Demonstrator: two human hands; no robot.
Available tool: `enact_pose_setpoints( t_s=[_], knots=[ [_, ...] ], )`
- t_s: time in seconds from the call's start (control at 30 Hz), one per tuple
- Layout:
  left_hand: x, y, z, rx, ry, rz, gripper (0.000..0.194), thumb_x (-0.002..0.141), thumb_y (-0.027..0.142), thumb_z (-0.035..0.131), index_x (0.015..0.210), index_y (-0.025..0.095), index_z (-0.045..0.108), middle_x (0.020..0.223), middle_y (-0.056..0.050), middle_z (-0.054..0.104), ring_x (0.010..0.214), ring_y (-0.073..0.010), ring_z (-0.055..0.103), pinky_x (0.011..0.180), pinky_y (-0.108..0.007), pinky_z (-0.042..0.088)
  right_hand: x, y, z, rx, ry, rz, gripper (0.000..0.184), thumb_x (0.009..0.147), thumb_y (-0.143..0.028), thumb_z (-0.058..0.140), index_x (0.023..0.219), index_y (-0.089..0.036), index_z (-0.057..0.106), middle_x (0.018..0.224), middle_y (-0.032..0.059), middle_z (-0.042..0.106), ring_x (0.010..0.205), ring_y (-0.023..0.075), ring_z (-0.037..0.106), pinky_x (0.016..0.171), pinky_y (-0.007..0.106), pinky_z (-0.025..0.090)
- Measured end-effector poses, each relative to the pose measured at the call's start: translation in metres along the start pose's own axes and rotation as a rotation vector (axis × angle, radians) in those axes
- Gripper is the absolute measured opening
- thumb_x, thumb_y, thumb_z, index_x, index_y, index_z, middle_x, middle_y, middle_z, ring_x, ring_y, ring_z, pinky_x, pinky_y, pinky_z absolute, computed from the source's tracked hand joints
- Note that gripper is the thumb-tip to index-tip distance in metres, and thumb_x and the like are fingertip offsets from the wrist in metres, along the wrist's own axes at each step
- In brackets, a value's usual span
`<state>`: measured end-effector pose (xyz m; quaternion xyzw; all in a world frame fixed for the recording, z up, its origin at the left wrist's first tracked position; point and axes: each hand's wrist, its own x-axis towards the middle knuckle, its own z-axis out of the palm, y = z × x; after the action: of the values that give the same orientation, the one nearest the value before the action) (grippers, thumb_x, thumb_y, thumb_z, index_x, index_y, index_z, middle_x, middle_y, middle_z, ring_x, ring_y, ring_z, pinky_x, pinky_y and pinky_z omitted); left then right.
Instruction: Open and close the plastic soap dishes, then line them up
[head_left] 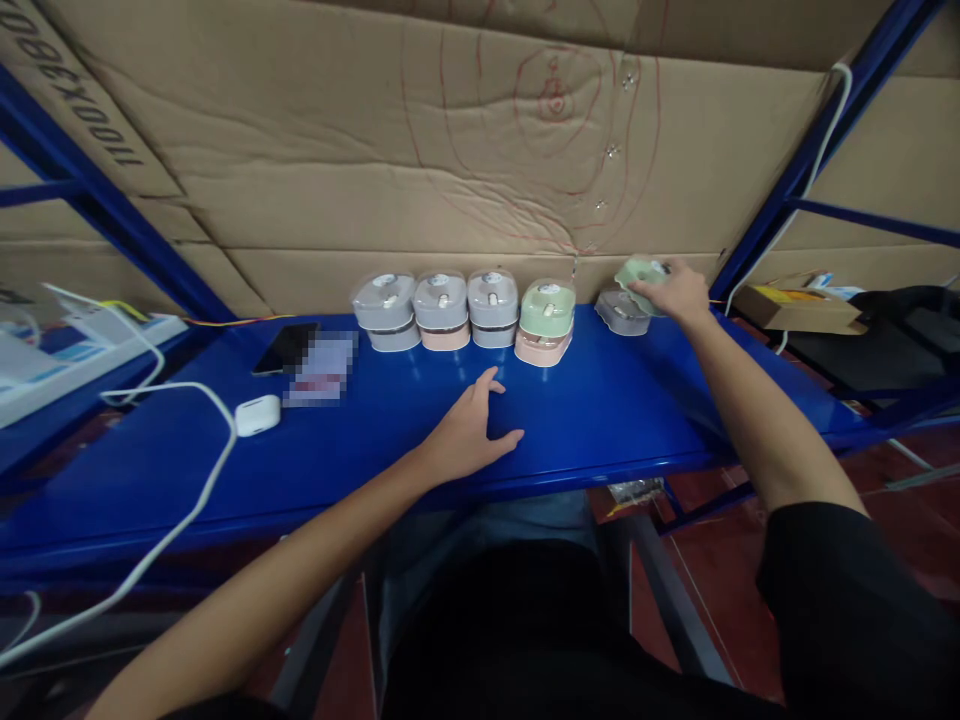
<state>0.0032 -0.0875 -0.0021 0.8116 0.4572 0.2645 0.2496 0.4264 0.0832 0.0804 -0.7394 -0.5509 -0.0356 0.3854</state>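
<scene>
My left hand (469,430) lies flat and open on the blue shelf (585,420), holding nothing. My right hand (673,290) reaches to the back right and grips a pale green lidded container (637,272), tilted over a grey container (621,312). To the left along the cardboard wall stand stacked pairs of small lidded containers: grey ones (384,312), a grey one on a pink one (442,312), another grey pair (493,308) and a green one on a pink one (546,322).
A black phone (285,347), a blurred card (321,368) and a white earbud case (257,415) lie at the left. A white cable (187,500) crosses the shelf. Blue rack posts stand on both sides. A cardboard box (795,308) and dark bag sit at right.
</scene>
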Motion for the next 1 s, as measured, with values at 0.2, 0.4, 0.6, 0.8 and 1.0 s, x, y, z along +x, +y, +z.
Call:
enact_pose_setpoints(
  t_s=[0.2, 0.4, 0.6, 0.8, 1.0],
  knots=[
    [0.0, 0.0, 0.001, -0.017, 0.012, 0.029, 0.093, 0.097, 0.05, 0.078, 0.173, 0.022, 0.032, 0.164, -0.021, 0.061, 0.162, -0.0403, 0.055, 0.135, -0.063, 0.045, 0.008, -0.057, 0.028, -0.227, -0.178, 0.186, 0.103, 0.083, -0.073, 0.093, 0.152, -0.002, 0.067, 0.155, 0.0413, 0.063, 0.145, 0.0538, 0.064, 0.116, 0.066, 0.053],
    [0.002, -0.003, 0.005, 0.012, 0.022, 0.049, 0.093, 0.096, 0.05, 0.078, 0.172, 0.02, 0.034, 0.163, -0.022, 0.062, 0.161, -0.0418, 0.056, 0.136, -0.064, 0.045, -0.02, -0.065, 0.017, -0.18, 0.051, -0.154, 0.089, 0.105, -0.078, 0.058, 0.156, -0.006, 0.061, 0.159, 0.0366, 0.057, 0.153, 0.0549, 0.053, 0.124, 0.076, 0.04],
    [0.001, -0.004, 0.005, 0.026, 0.019, 0.054, 0.094, 0.097, 0.05, 0.077, 0.173, 0.018, 0.032, 0.162, -0.022, 0.061, 0.162, -0.0419, 0.055, 0.137, -0.065, 0.043, -0.079, -0.101, 0.035, -0.016, -0.273, -0.759, 0.102, 0.092, -0.091, 0.069, 0.168, -0.025, 0.055, 0.18, 0.0239, 0.043, 0.163, 0.0621, 0.039, 0.126, 0.086, 0.038],
    [0.001, -0.002, 0.003, 0.034, -0.003, 0.05, 0.094, 0.098, 0.048, 0.076, 0.174, 0.016, 0.03, 0.164, -0.024, 0.059, 0.163, -0.042, 0.053, 0.138, -0.065, 0.041, -0.104, -0.111, 0.059, -0.106, -0.32, -0.747, 0.099, 0.083, -0.066, 0.096, 0.165, -0.027, 0.056, 0.174, 0.0237, 0.05, 0.16, 0.0631, 0.04, 0.12, 0.087, 0.048],
    [0.0, -0.001, 0.003, -0.021, 0.031, 0.026, 0.095, 0.099, 0.049, 0.077, 0.175, 0.018, 0.029, 0.162, -0.023, 0.061, 0.158, -0.0414, 0.058, 0.134, -0.066, 0.046, -0.12, -0.086, 0.037, -0.091, -0.237, -0.881, 0.078, 0.096, -0.038, 0.081, 0.166, -0.022, 0.051, 0.172, 0.023, 0.055, 0.16, 0.0533, 0.046, 0.121, 0.077, 0.055]
  ],
)
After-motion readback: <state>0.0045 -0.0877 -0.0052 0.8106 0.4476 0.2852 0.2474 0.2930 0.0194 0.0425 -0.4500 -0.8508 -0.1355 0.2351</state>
